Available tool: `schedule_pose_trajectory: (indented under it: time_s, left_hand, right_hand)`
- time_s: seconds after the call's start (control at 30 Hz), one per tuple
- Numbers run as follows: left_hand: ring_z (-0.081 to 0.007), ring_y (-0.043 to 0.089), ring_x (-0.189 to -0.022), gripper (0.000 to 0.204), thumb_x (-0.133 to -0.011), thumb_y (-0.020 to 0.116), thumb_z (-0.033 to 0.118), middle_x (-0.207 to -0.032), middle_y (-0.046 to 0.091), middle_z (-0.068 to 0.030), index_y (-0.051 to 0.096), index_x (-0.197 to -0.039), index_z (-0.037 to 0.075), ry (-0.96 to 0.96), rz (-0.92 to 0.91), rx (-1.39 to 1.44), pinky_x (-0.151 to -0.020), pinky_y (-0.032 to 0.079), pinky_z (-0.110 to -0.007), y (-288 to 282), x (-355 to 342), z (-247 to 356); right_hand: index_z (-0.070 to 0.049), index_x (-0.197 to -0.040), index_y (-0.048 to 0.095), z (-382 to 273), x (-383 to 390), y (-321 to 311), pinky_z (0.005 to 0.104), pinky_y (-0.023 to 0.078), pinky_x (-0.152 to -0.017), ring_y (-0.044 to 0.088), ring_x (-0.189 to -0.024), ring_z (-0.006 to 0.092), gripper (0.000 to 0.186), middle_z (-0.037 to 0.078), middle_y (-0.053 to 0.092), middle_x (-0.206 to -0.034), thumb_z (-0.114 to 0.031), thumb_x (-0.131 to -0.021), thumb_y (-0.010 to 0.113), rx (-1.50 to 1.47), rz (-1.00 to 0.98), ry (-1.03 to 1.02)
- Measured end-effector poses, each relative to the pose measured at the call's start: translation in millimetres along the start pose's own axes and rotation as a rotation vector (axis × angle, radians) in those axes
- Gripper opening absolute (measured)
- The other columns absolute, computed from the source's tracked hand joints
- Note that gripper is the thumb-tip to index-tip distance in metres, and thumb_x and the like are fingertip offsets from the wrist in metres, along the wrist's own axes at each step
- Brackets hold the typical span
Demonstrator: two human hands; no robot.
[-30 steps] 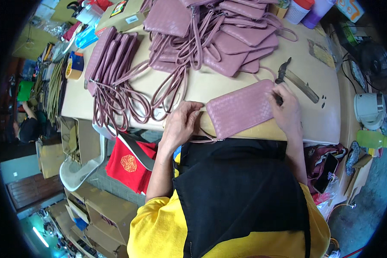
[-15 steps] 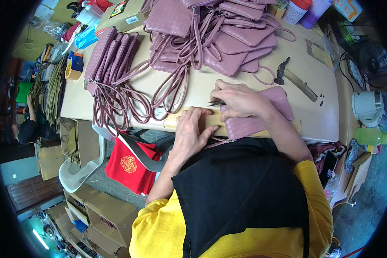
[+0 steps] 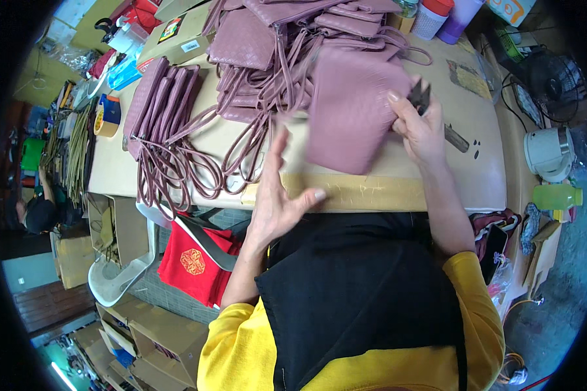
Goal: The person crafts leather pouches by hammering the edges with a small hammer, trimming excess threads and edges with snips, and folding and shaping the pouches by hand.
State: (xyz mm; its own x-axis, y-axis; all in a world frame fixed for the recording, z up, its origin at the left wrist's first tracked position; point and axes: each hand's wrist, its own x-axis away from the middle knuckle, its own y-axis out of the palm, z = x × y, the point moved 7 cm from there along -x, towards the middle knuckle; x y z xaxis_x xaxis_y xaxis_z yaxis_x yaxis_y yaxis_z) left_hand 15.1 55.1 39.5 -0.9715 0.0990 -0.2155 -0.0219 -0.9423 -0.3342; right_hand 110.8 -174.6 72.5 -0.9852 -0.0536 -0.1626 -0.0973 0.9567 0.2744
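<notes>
A mauve wristlet pouch (image 3: 349,114) hangs raised over the table edge, blurred by motion. My right hand (image 3: 419,127) pinches its right side between thumb and fingers. The same hand also keeps a small dark metal tool (image 3: 419,98), which looks like thread snips, tucked in its fingers. To the left of the pouch my left hand (image 3: 277,199) is open, thumb and fingers spread, holding nothing. Behind the raised pouch lies a heap of similar mauve pouches (image 3: 244,39) with wrist straps. A row of more pouches (image 3: 160,98) stands at the left, straps (image 3: 176,166) trailing toward the table edge.
A hammer handle (image 3: 456,138) shows right of my right hand; its head is hidden. Tan tape (image 3: 372,193) covers the table's front edge. A cardboard box (image 3: 176,39) and tape roll (image 3: 105,116) sit far left. Red cloth bags (image 3: 192,260) hang below. Another person (image 3: 42,202) is at far left.
My right hand has lifted the pouch off the table edge and swung it up toward the heap. My left hand has come away from the edge and spread its fingers.
</notes>
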Motion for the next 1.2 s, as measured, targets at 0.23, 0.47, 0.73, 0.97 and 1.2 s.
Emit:
schedule_pose_trajectory:
  time_s: [0.23,0.47,0.73,0.97,1.2]
  left_hand:
    - [-0.0377,0.048,-0.113,0.052,-0.071,0.077,0.014,-0.120,0.050,-0.0178,0.061,-0.120,0.008,-0.148,-0.117,-0.476,-0.093,0.043,-0.048,-11.3,-27.6,-21.5]
    - [-0.0330,0.050,-0.113,0.039,-0.074,0.074,0.011,-0.125,0.054,-0.0142,0.067,-0.112,0.011,0.148,-0.013,-0.799,-0.097,0.038,-0.046,11.3,-16.2,4.0]
    - [-0.0306,0.059,-0.096,0.036,-0.074,0.076,0.016,-0.102,0.062,-0.0141,0.069,-0.106,0.003,0.132,-0.124,-0.439,-0.085,0.048,-0.038,74.0,-57.2,-24.5]
    - [-0.0314,0.062,-0.070,0.011,-0.074,0.073,0.008,-0.075,0.061,-0.0139,0.071,-0.082,0.000,0.098,-0.082,-0.325,-0.065,0.049,-0.040,100.4,-66.7,-35.9]
    - [-0.0134,0.059,-0.066,0.016,-0.091,0.063,0.012,-0.074,0.061,-0.0051,0.062,-0.081,0.000,-0.339,0.010,0.326,-0.059,0.047,-0.031,85.0,-64.2,-86.8]
  right_hand:
    - [-0.002,-0.080,0.059,82.4,95.7,-42.7,0.0259,0.040,-0.051,0.051,-0.055,0.0078,0.014,0.001,0.054,-0.062,-0.012,-0.087,0.065,0.735,-0.320,0.220]
    - [-0.002,-0.101,0.062,30.0,79.1,-64.8,0.0301,0.049,-0.070,0.065,-0.078,0.0151,0.017,0.009,0.064,-0.080,-0.005,-0.085,0.062,0.773,-0.030,0.174]
    - [-0.004,-0.103,0.063,70.0,34.8,-21.1,0.0388,0.049,-0.078,0.061,-0.090,0.0316,0.023,0.010,0.060,-0.104,0.001,-0.082,0.061,1.081,-0.234,-0.168]
    - [-0.005,-0.098,0.064,76.5,25.7,-39.5,0.0385,0.049,-0.075,0.062,-0.088,0.0308,0.019,0.008,0.058,-0.101,-0.003,-0.079,0.067,1.201,-0.155,-0.105]
    - [-0.008,-0.103,0.065,45.4,39.2,-44.6,0.0402,0.051,-0.074,0.063,-0.087,0.0324,0.023,0.008,0.061,-0.098,-0.008,-0.081,0.068,1.075,0.119,-0.311]
